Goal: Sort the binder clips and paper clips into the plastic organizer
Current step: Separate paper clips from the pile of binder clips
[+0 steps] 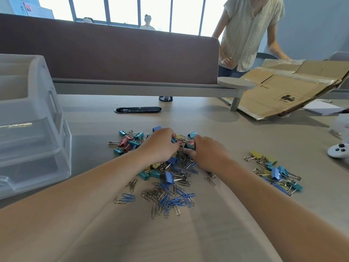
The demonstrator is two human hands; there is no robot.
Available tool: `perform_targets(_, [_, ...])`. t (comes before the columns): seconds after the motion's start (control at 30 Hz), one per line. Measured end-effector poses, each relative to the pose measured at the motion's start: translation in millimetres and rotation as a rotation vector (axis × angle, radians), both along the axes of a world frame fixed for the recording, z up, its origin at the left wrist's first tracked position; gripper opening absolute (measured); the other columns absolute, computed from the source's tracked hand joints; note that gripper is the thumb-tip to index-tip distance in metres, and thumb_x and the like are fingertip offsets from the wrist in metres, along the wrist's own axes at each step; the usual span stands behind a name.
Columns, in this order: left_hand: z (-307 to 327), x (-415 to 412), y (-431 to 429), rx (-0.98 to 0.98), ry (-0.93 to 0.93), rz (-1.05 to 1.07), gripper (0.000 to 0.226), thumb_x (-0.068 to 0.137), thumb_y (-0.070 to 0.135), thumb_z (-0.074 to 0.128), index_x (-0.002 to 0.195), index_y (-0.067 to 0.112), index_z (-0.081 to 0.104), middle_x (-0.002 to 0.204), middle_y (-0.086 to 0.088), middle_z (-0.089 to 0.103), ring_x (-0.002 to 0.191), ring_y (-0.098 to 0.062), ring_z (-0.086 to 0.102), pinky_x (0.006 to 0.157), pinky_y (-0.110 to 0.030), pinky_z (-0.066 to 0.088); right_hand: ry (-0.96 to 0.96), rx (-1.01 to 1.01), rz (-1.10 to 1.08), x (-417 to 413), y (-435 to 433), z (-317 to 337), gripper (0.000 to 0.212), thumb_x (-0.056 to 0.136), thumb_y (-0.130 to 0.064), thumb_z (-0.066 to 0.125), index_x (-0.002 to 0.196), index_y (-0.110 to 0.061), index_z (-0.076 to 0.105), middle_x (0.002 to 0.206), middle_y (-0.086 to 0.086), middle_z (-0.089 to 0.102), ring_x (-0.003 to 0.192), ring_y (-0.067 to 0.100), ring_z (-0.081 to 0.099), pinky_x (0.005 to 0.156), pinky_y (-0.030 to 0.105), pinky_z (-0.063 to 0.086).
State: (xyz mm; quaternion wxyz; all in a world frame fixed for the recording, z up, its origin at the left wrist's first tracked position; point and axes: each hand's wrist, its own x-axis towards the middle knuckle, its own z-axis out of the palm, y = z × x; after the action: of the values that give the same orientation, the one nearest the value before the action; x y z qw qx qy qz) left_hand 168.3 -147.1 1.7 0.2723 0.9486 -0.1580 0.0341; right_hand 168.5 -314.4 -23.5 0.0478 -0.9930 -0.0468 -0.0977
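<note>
Seen from a head-worn camera, two bare forearms reach forward over a pale worktop [236, 129]. The left hand [160, 143] and right hand [208, 153] meet, knuckles up, on the far part of a mixed heap of binder clips [132, 141] in teal, blue, pink and yellow. The fingers of both hands are curled down into the heap. Their tips are hidden among the clips, so I cannot tell whether either hand pinches one.

Nearer the viewer, just below the hands, lies a loose scatter of silver and blue paper clips [170, 200]. A smaller pile of binder clips [276, 172] sits apart to the right, beyond the right forearm.

The clear plastic organizer [32, 133], with stacked drawers, stands at the left edge of the worktop, well apart from the clips.

Further back are a brown desk partition [113, 53], a black cable slot [137, 110] and a flattened cardboard box [283, 87]. A white game controller [338, 150] lies at the right edge. A person in a light shirt [249, 31] stands behind the cardboard.
</note>
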Motion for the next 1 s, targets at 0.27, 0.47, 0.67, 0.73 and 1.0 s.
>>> perform_targets(0.27, [-1, -1, 1, -0.003, 0.0, -0.009, 0.031, 0.095, 0.025, 0.054, 0.123, 0.013, 0.056, 0.11, -0.004, 0.061, 0.084, -0.013, 0.056, 0.069, -0.026, 0.042, 0.005, 0.044, -0.007, 3, 2, -1, 0.039, 0.086, -0.048, 0.066, 0.102, -0.014, 0.058, 0.089, 0.003, 0.065, 0.076, 0.02, 0.062, 0.062, 0.031, 0.052])
perform_targets(0.47, [2, 1, 5, 0.009, -0.014, -0.007, 0.03, 0.094, 0.026, 0.055, 0.122, 0.013, 0.056, 0.106, -0.002, 0.059, 0.086, -0.014, 0.056, 0.063, -0.023, 0.042, 0.027, 0.061, -0.009, 5, 7, 1, 0.031, 0.089, -0.042, 0.062, 0.097, -0.013, 0.065, 0.086, 0.004, 0.065, 0.074, 0.018, 0.062, 0.062, 0.029, 0.053])
perform_targets(0.67, [9, -4, 6, 0.007, -0.022, 0.008, 0.031, 0.094, 0.026, 0.057, 0.121, 0.012, 0.057, 0.105, -0.001, 0.06, 0.089, -0.016, 0.06, 0.079, -0.032, 0.051, 0.059, 0.123, 0.001, 0, 4, 8, 0.03, 0.088, -0.042, 0.061, 0.089, -0.012, 0.064, 0.082, 0.004, 0.064, 0.072, 0.018, 0.06, 0.057, 0.028, 0.049])
perform_targets(0.73, [11, -6, 5, 0.007, -0.025, 0.014, 0.031, 0.094, 0.027, 0.056, 0.121, 0.013, 0.057, 0.108, -0.002, 0.062, 0.091, -0.017, 0.06, 0.079, -0.031, 0.051, 0.081, 0.152, 0.003, -3, 1, 11, 0.027, 0.088, -0.038, 0.063, 0.088, -0.011, 0.065, 0.078, 0.004, 0.062, 0.068, 0.018, 0.057, 0.05, 0.024, 0.039])
perform_targets(1.0, [24, -21, -4, 0.012, -0.058, 0.024, 0.035, 0.094, 0.031, 0.055, 0.123, 0.011, 0.059, 0.11, -0.003, 0.063, 0.09, -0.015, 0.059, 0.083, -0.031, 0.048, 0.053, 0.5, -0.086, -16, -16, 23, 0.03, 0.088, -0.034, 0.062, 0.074, -0.007, 0.062, 0.065, 0.005, 0.056, 0.06, 0.02, 0.047, 0.051, 0.029, 0.031])
